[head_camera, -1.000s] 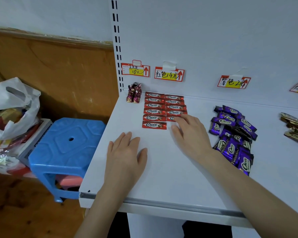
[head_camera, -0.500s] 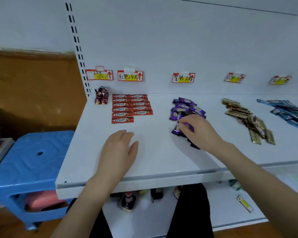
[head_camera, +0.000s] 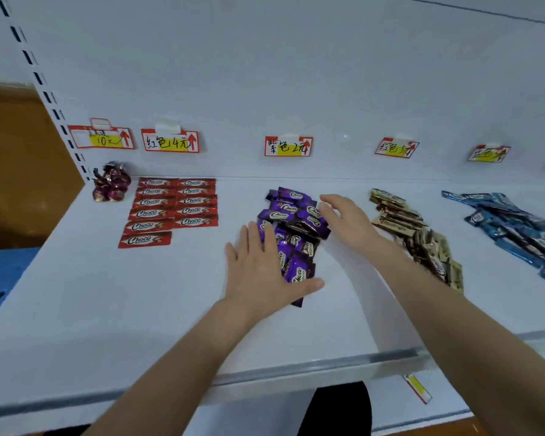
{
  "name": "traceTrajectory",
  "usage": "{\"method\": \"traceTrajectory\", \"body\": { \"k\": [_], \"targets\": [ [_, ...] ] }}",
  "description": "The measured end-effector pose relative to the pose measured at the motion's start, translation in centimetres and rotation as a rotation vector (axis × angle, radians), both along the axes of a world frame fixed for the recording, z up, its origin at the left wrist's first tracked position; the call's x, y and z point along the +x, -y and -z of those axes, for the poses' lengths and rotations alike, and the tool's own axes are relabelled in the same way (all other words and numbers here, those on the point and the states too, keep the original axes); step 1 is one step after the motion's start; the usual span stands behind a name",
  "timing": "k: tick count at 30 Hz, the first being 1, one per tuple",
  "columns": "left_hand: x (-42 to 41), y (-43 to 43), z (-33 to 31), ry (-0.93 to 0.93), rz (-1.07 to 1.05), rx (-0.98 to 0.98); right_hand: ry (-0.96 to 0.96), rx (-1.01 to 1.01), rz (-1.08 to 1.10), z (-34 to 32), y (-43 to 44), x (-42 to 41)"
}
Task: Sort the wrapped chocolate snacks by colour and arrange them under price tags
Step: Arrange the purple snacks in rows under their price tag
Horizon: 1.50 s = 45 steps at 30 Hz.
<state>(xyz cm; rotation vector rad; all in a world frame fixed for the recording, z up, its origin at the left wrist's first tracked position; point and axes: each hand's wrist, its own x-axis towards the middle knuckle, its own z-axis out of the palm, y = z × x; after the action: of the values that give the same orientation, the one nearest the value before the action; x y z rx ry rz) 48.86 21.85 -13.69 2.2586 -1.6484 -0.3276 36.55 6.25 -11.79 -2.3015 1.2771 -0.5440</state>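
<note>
Head view: both hands bracket the purple pile, which lies straight ahead under its tag.

The purple pile (head_camera: pixel 293 234) sits on the shelf (head_camera: pixel 114 309) below the purple tag (head_camera: pixel 288 146), its long axis running from the back wall toward the front edge, the wrappers heaped and crossing. The left hand (head_camera: pixel 261 272) lies open and flat against the pile's near-left side, thumb touching the nearest wrapper; the right hand (head_camera: pixel 346 218) is open too, fingers spread at the far-right side, gripping nothing I can see. The left looks the nearer to the loose front end, so squaring the pile likely starts there. The red rows (head_camera: pixel 170 209) lie well apart to the left, already laid out. The left palm hides some wrappers; the brown pile (head_camera: pixel 416 234) and blue pile (head_camera: pixel 513 228) are blurred, and their tags unreadable.
</note>
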Motion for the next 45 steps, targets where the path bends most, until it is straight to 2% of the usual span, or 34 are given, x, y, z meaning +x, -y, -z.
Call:
{"method": "traceTrajectory", "body": {
  "k": [8,10,13,15,22,26,30,35,41,45],
  "targets": [
    [2.0,4.3,-0.2,-0.022,0.015,0.035,-0.036,0.047,-0.216,0.7,3.3,5.2],
    [1.8,4.1,-0.3,-0.053,0.025,-0.037,-0.017,0.032,-0.254,1.1,3.0,5.6],
    [0.7,3.4,-0.7,-0.141,0.015,-0.248,0.016,0.036,-0.325,1.2,2.5,4.6],
    [-0.2,2.8,-1.0,-0.123,-0.034,-0.278,0.031,0.034,-0.363,1.4,1.9,3.5],
    [-2.4,1.2,-2.4,-0.107,-0.267,-0.079,0.094,0.008,-0.360,1.9,-0.7,0.5],
    [-2.6,0.8,-3.5,-0.128,-0.281,0.016,0.115,-0.067,-0.275,2.5,-2.0,0.0],
    [-1.9,0.3,-3.7,-0.246,-0.306,0.001,0.072,-0.123,-0.251,2.3,-2.5,0.1],
    [-0.8,-0.5,-3.3,-0.423,-0.296,-0.086,0.116,-0.083,-0.270,2.2,-2.5,-0.2],
    [1.0,-1.6,-3.5,-0.738,-0.334,-0.203,0.133,-0.067,-0.237,2.5,-2.4,-0.2],
    [1.2,-1.2,-2.9,-0.717,-0.344,-0.283,0.133,-0.088,-0.222,2.7,-2.4,-0.1]
  ]
}}
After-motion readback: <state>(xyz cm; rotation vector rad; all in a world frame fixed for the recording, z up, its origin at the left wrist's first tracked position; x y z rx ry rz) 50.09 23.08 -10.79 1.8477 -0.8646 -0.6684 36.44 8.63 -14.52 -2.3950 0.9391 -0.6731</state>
